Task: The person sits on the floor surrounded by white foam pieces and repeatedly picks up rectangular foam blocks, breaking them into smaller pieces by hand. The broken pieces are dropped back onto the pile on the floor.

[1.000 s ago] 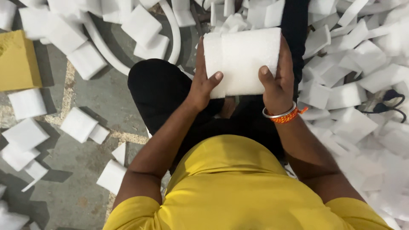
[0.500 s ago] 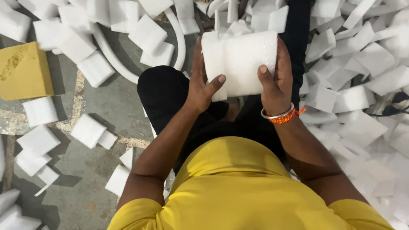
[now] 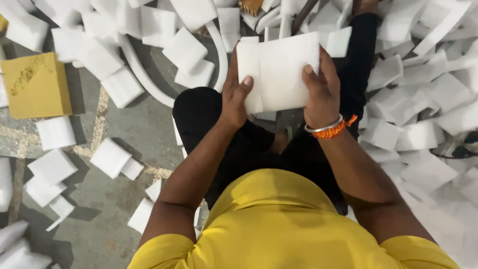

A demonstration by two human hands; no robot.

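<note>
I hold a white rectangular foam sheet (image 3: 279, 72) up in front of me with both hands. My left hand (image 3: 235, 94) grips its left edge, thumb on the face. On the right edge sits my right hand (image 3: 321, 92), with a silver bangle and an orange thread at the wrist. The left part of the sheet looks folded or doubled. I sit on the floor in a yellow shirt and black trousers, one knee (image 3: 199, 107) bent under the sheet.
White foam pieces (image 3: 184, 50) lie scattered on the grey concrete floor (image 3: 109, 199), thickly piled at the right (image 3: 428, 99). A yellow foam block (image 3: 36, 84) lies at the left. Curved white foam strips (image 3: 144, 74) run behind my knee.
The foam sheet stays in both hands and sits slightly lower and more centred in view. The camera has shifted, so the yellow block and floor pieces have slid rightwards and downwards.
</note>
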